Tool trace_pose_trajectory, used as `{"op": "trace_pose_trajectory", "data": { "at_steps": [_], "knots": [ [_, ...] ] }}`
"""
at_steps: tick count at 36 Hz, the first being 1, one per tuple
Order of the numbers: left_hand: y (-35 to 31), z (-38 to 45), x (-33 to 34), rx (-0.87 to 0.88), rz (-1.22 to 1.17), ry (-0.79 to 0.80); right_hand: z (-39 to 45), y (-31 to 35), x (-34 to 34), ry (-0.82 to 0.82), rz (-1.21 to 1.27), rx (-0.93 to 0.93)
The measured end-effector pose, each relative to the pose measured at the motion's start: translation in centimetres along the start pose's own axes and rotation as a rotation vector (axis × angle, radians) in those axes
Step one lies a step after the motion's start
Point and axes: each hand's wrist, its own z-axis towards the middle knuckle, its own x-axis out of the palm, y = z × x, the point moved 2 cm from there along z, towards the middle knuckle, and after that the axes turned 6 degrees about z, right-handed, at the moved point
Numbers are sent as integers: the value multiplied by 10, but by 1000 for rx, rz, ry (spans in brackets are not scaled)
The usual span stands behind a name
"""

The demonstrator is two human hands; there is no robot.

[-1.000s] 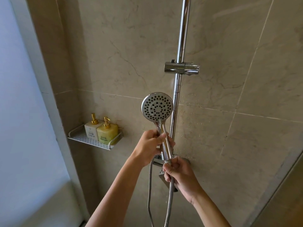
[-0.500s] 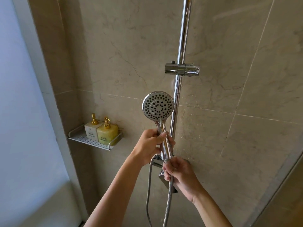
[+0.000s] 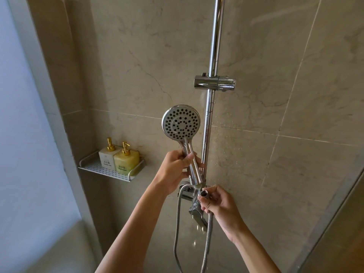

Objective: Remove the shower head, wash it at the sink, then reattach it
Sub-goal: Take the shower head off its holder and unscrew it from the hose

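At about nine o'clock a white perforated shelf [image 3: 102,170] is fixed in the tiled corner, and two square pump bottles are carried on it: a white bottle [image 3: 106,157] and, touching it on the right, a yellow bottle [image 3: 126,160]. Toward the centre, the shower head [image 3: 180,123] is held upright with its nozzle face turned to the camera; its chrome handle is grasped by the left hand [image 3: 175,170], fingers wrapped around it and thumb laid across the front. Just behind, the vertical chrome rail [image 3: 215,46] is seen running up to twelve o'clock, with the empty holder bracket [image 3: 214,83] clamped on it above the head. Below the handle's end, at about six o'clock, the open nut of the metal hose [image 3: 204,194] is pinched in the fingers of the right hand [image 3: 220,207], apart from the handle. The hose hangs down in a loop beside the mixer valve [image 3: 189,193].
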Motion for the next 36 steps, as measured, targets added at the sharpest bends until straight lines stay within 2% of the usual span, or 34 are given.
{"op": "trace_pose_trajectory", "data": {
  "at_steps": [6,13,17,36],
  "knots": [
    [5,1,-4,-3,16,-12,-1,11,-6,-28,-86,-6],
    [8,0,-6,-10,35,9,5,30,-20,-11,-417,-43],
    [9,-1,-6,-13,55,1,7,44,-22,55,-609,-93],
    [10,-5,-3,-37,86,-9,27,76,-30,232,-983,-149]
  ]
}}
